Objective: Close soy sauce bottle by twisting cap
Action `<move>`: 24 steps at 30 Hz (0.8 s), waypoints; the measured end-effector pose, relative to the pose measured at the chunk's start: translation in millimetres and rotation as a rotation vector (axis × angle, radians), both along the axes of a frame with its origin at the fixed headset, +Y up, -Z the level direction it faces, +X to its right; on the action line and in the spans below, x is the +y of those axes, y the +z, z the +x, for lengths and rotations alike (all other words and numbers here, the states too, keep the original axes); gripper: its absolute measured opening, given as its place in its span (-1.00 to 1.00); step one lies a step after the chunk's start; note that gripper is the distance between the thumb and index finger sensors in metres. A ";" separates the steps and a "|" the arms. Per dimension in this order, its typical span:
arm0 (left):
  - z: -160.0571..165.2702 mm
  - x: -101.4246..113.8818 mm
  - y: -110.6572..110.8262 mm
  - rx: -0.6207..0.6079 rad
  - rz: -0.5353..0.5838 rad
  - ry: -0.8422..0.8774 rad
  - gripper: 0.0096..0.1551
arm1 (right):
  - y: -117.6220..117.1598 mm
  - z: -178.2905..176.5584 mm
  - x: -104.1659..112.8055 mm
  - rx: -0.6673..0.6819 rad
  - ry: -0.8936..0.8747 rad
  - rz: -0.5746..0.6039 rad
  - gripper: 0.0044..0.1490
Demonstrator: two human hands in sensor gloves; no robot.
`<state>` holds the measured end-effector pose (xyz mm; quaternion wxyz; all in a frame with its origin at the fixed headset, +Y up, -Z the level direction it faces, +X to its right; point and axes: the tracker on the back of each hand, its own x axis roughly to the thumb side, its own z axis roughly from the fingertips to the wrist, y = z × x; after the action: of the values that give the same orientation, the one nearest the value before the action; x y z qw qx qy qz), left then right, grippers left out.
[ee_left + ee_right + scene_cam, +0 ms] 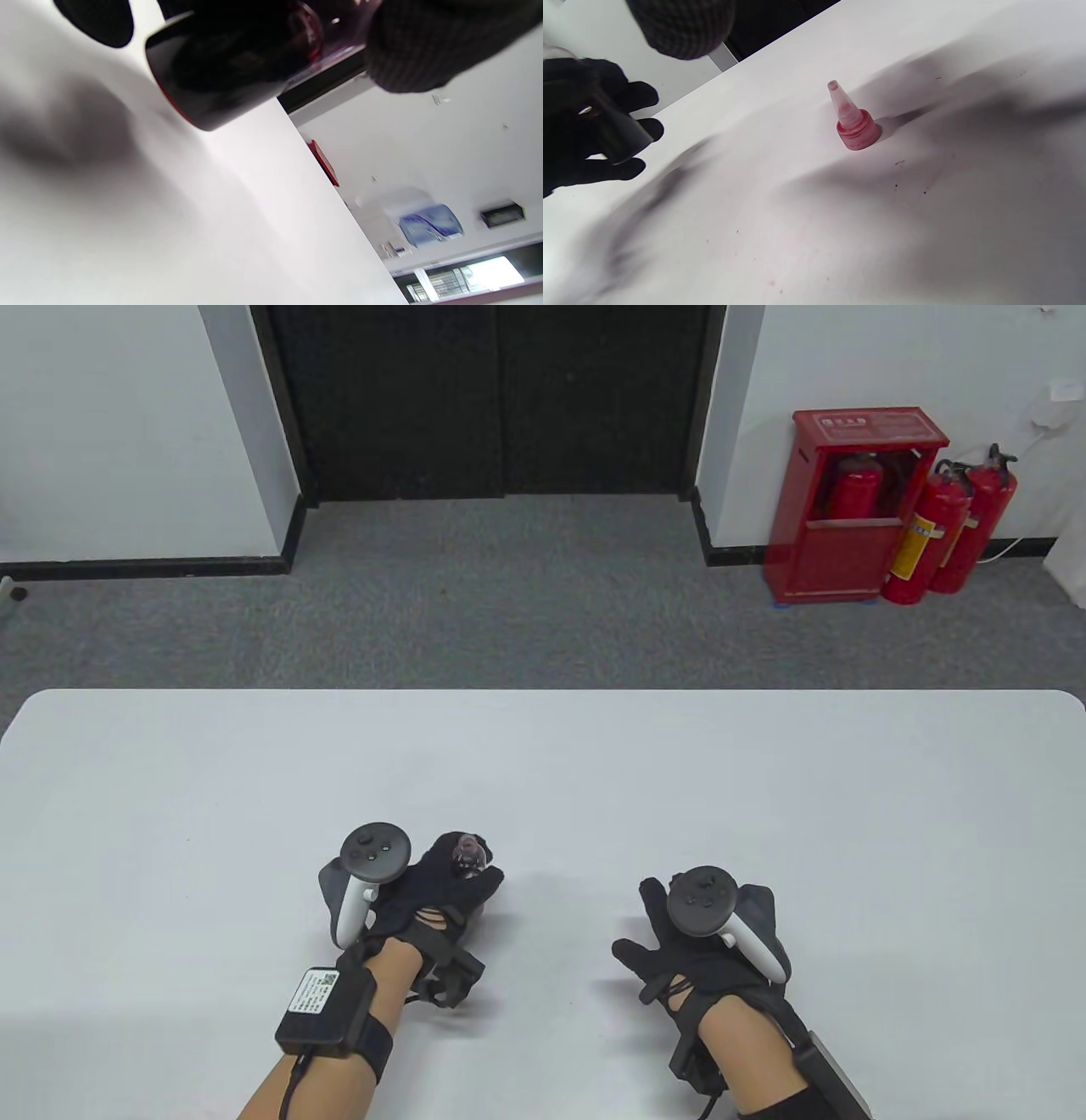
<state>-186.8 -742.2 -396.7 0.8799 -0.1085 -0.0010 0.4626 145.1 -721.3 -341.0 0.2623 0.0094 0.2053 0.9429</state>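
Pink conical cap [855, 123] upright on white table [797, 212], left hand [581, 123] gripping dark bottle [621, 133] well apart

A glossy, dark, smooth bottle [229, 67] is gripped by the left hand [433, 899], gloved in matt black knit cloth. Below the right hand [687, 959], a translucent red plastic cap [855, 123] is seen on the smooth matt white table [764, 780].

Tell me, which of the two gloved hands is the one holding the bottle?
The left hand: its fingers wrap the dark soy sauce bottle. The right hand holds nothing, fingers spread above the table, with the red cap standing beneath it.
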 end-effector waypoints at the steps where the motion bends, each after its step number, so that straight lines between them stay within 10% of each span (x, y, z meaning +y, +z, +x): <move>1: 1.0 1.1 7.0 -0.012 0.013 0.005 -0.38 | -0.1 -0.2 -0.2 0.001 0.002 0.000 0.16; 14: 3.3 1.4 64.1 -0.077 -0.005 0.138 -0.55 | 0.2 -3.1 -2.2 0.026 0.023 -0.004 0.16; 24: 11.2 10.3 72.2 -0.118 0.146 -0.121 -0.51 | -13.1 35.8 -7.9 -0.094 -0.022 -0.013 -0.10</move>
<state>-175.6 -731.9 -324.5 0.9103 -0.0710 -0.0801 0.3999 180.8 -729.2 -354.1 0.2820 -0.0345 0.1986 0.9380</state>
